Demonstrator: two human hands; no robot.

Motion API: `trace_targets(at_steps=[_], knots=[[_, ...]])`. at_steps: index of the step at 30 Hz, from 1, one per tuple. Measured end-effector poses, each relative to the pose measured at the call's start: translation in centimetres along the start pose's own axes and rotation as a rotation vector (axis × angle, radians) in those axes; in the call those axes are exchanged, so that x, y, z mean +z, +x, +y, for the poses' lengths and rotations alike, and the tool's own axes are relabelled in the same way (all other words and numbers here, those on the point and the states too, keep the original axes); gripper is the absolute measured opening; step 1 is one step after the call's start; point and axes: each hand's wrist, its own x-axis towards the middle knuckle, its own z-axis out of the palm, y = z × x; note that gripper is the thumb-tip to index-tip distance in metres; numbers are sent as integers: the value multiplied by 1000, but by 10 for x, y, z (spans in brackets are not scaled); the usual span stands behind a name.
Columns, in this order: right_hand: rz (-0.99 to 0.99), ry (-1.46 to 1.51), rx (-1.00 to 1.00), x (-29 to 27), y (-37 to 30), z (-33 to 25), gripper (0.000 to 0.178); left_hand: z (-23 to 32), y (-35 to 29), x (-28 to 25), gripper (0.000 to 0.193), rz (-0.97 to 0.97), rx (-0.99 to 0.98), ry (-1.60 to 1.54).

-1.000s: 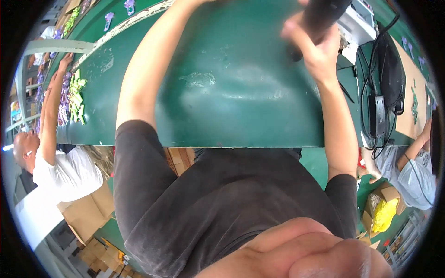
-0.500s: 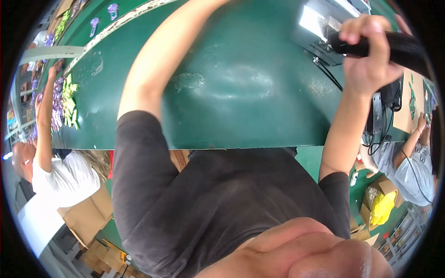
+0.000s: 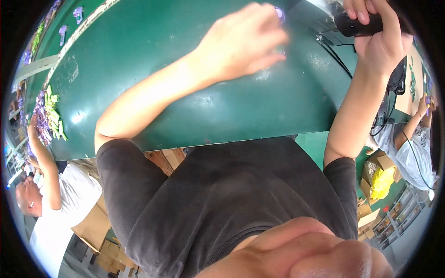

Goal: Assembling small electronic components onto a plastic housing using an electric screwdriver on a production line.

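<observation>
My left hand (image 3: 248,41) is over the green table (image 3: 185,120) with its fingers curled and somewhat blurred. A small purple plastic piece (image 3: 279,15) with a rounded end shows beyond the fingers; most of it is hidden by the hand. At the upper right, my right hand (image 3: 382,41) is wrapped round a thick black cylindrical tool (image 3: 354,24), raised above the table. The tool's far end runs out into the dark rim, so its exact kind does not show.
Dark cables (image 3: 336,58) lie by a grey metal box (image 3: 310,21) on the right. Green pieces (image 3: 54,113) and purple pieces (image 3: 42,120) are heaped at left before a co-worker in white (image 3: 74,185). Another co-worker (image 3: 408,155) is at right, above a carton with a yellow bag (image 3: 383,181).
My left hand has come back into view from beyond the upper edge, with a purple piece at its fingers. My right hand and the black tool have shifted slightly up and right.
</observation>
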Motion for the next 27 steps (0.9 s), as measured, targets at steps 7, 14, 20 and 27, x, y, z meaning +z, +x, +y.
trace_targets(at_steps=[7,14,20,27], knots=[[-84,42,-2,23,-23,21,55,-18,0,-16,29,-44,247,306],[-103,56,-7,22,-31,36,55,-15,-5,-9,29,-151,65,118],[-142,74,-68,24,-40,46,53,-19,-6,-7,31,-88,22,-150],[-149,45,-63,28,-44,52,50,-21,-9,-6,30,-78,33,-135]])
